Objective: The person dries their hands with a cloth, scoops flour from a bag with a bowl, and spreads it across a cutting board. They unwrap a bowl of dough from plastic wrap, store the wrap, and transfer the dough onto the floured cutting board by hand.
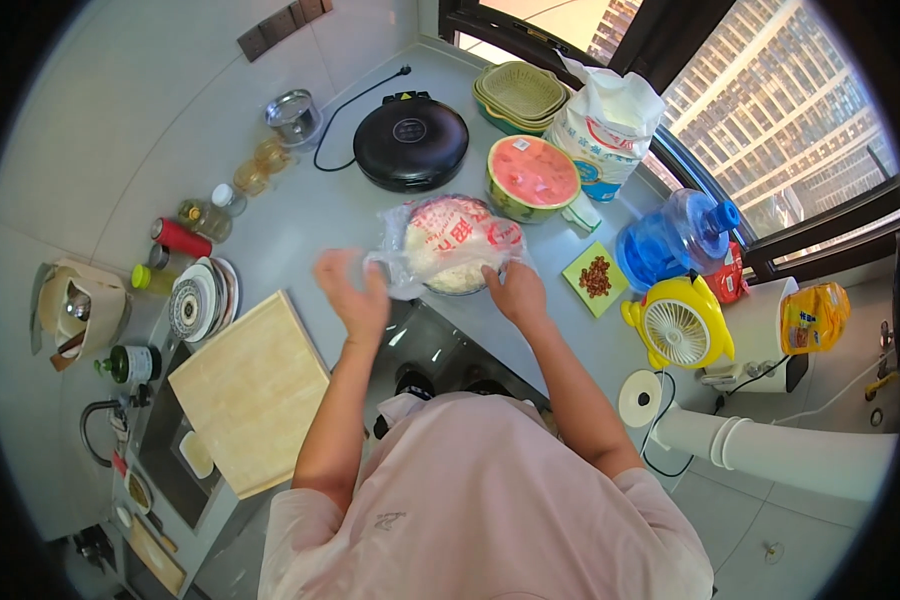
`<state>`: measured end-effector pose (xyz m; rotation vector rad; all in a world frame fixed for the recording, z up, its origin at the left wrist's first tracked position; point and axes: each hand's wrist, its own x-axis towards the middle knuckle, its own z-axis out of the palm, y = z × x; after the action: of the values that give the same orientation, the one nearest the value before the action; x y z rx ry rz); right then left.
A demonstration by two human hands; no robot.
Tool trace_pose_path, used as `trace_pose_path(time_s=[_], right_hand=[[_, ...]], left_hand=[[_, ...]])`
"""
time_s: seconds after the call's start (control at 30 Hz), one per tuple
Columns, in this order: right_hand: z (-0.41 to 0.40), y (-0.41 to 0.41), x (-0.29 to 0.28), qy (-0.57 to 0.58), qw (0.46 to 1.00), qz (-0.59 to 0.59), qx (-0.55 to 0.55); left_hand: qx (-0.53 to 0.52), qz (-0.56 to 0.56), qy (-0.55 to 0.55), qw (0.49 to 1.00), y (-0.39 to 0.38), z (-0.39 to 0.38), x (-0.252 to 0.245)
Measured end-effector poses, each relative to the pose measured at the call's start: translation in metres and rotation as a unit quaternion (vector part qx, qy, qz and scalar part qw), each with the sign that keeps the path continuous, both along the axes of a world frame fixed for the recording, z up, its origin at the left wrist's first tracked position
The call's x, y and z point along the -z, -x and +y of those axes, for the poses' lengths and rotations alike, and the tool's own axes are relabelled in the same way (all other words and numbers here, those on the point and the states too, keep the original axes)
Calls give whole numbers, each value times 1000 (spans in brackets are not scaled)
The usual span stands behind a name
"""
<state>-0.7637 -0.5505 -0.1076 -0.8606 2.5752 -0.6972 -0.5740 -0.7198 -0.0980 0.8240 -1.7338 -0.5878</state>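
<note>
A bowl of pale dough-like food (456, 279) stands near the counter's front edge. A clear plastic bag (461, 232) with red print lies over it, its loose edges bunched left and right. My right hand (519, 294) is at the bowl's near right rim, thumb and fingers pinching the bag's edge. My left hand (354, 296) is blurred by motion beside the bag's bunched left end, with thumb and fingers apart. The bag and its glare partly hide the bowl's contents.
Behind the bowl are a black electric griddle (411, 142), a covered watermelon half (534, 176) and a flour sack (607, 127). To the right stand a green dish of reddish nuts (579, 295), a water jug (671, 240) and a yellow fan (679, 322). A wooden board (255, 397) overlaps the sink.
</note>
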Motion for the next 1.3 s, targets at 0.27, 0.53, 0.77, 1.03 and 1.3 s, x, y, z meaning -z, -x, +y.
trace_pose_path(time_s=[0.27,0.53,0.77,1.03,1.3], right_hand=[[-9,28,-27,51,978,91,-180],[40,63,28,-73,922,307,-224],[34,25,28,116,960,3,-253],[8,-10,73,164,765,-607,138],[-29,-45,107,400,625,-622,250]], left_hand=[[251,-403,93,875,23,6,16],[82,-554,64,826,32,-51,13],[59,-562,-23,825,17,-37,60],[99,-478,-264,832,32,-24,60],[176,-378,-418,807,35,-35,82]])
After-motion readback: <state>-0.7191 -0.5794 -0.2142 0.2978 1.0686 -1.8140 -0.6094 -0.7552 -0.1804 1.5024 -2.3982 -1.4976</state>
